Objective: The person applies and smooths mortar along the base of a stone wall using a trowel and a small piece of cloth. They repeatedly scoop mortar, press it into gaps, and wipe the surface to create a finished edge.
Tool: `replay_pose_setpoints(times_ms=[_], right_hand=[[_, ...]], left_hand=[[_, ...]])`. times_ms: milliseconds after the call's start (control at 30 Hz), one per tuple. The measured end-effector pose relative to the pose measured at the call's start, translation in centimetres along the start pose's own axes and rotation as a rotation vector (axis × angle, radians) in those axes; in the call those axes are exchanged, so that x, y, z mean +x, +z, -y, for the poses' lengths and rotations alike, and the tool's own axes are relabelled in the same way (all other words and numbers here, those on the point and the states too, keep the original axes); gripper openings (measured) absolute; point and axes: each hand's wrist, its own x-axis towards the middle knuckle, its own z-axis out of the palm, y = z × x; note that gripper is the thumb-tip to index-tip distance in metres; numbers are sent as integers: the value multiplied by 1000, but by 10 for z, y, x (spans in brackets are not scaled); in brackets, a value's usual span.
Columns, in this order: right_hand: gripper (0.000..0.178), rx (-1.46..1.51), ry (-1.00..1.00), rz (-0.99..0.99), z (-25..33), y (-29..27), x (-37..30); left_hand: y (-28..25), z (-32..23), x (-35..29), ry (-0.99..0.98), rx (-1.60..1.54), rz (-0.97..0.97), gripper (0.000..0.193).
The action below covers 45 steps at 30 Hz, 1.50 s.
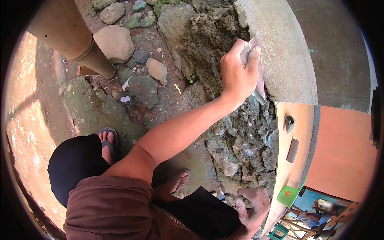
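Observation:
My left hand (239,72) reaches far forward beside the concrete ledge (286,52). Its fingers are closed on a thin, worn pinkish-grey sheet, like folded sandpaper (260,82), with the thumb pressed on top. The sheet's lower corner sticks out below the hand. My right hand (258,206) is at the near end of the long pale wooden board (282,156), its fingers bent and the thumb apart, with nothing visible between them. On the board lie a small curled dark piece (289,124) and a brown rectangular piece (293,151).
Rough stonework (244,140) runs below the ledge and board. A thick bamboo post (76,40) stands at the far left, among loose stones (114,43). A green item (289,195) is at the board's near end. Another person (310,218) sits in the background at lower right.

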Motion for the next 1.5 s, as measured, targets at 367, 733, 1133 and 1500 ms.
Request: replay_pose_setpoints(times_ms=[367, 733, 1133, 1500], right_hand=[[34, -21, 25, -9, -3, -3, -6], [35, -3, 24, -14, 2, -3, -13], [34, 4, -8, -16, 5, -5, -16], [33, 7, -3, -8, 7, -5, -17]], left_hand=[[-1, 6, 1, -200, -63, 3, 30], [5, 16, 32, -35, -76, -143, 27], [4, 6, 29, -162, -89, -99, 25], [6, 1, 42, -246, -172, -145, 25]])
